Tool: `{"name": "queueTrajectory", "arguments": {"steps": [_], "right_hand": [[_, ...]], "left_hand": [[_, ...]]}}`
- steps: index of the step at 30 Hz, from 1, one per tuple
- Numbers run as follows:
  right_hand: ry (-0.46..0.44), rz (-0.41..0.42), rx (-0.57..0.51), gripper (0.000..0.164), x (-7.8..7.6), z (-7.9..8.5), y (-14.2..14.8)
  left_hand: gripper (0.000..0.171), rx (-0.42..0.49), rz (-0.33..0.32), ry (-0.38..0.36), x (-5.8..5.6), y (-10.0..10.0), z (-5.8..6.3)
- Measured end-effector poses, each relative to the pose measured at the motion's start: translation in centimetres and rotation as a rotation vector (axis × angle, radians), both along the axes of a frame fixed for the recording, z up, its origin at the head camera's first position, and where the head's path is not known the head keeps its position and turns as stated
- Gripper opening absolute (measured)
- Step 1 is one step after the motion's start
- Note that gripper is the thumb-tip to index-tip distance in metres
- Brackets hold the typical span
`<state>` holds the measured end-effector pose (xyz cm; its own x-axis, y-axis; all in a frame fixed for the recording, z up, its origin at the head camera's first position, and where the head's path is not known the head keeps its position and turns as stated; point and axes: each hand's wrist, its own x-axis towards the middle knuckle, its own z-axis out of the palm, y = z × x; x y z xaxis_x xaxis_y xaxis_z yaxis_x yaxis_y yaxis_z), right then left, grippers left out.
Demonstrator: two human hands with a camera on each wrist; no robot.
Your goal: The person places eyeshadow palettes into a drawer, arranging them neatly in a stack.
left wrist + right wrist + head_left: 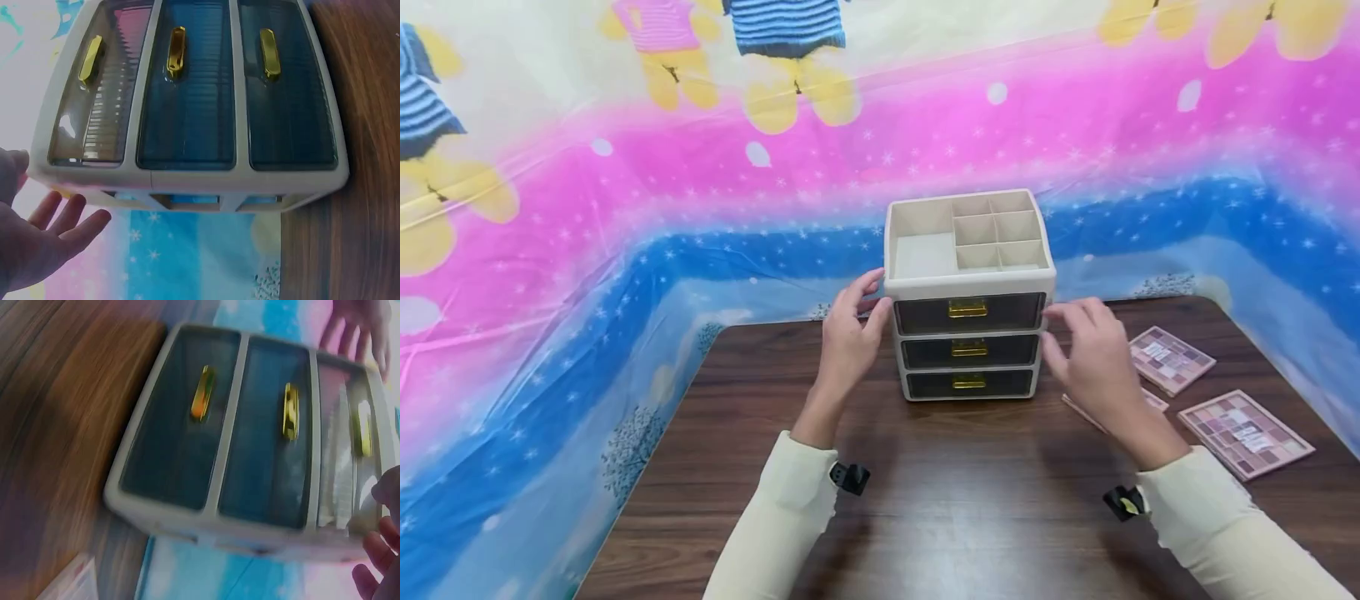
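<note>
A cream desktop drawer organizer (972, 283) stands upright near the table's back edge. Its three dark see-through drawers are closed, each with a gold handle (967, 308), and its top is split into several compartments. My left hand (853, 329) is at the organizer's upper left side, fingers spread and loosely bent; the left wrist view shows the fingers (67, 215) just beside the side wall. At the opposite side is my right hand (1093, 358), with thumb and fingertips close to the front right edge by the upper drawers.
To the right on the dark wood table (955, 500) lie two makeup palettes, one farther back (1170, 360) and one nearer (1246, 435). Another flat item (1153, 401) is partly hidden behind my right hand. A printed cloth (820, 183) hangs behind the table.
</note>
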<state>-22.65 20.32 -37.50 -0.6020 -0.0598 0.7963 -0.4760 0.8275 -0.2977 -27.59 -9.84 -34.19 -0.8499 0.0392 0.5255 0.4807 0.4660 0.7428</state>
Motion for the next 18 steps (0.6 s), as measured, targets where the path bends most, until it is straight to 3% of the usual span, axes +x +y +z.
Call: {"name": "queueTrajectory", "arguments": {"steps": [4, 8, 14, 18], "right_hand": [[0.095, 0.053, 0.1, 0.026, -1.0, 0.7, -3.4], [0.168, 0.055, 0.229, 0.023, -2.4, 1.1, -6.5], [0.3, -0.053, 0.329, 0.016, -3.7, 0.9, -8.1], [0.339, -0.102, 0.35, 0.018, -4.0, 0.8, -8.2]], "left_hand": [[0.033, 0.098, -0.003, 0.003, -0.6, 1.1, 0.3], [0.025, 0.197, 0.003, 0.013, -1.2, 1.4, 0.2], [0.024, 0.208, -0.009, -0.005, -1.5, 1.6, -0.1], [0.025, 0.2, -0.023, -0.019, -1.6, 1.7, -0.1]]}}
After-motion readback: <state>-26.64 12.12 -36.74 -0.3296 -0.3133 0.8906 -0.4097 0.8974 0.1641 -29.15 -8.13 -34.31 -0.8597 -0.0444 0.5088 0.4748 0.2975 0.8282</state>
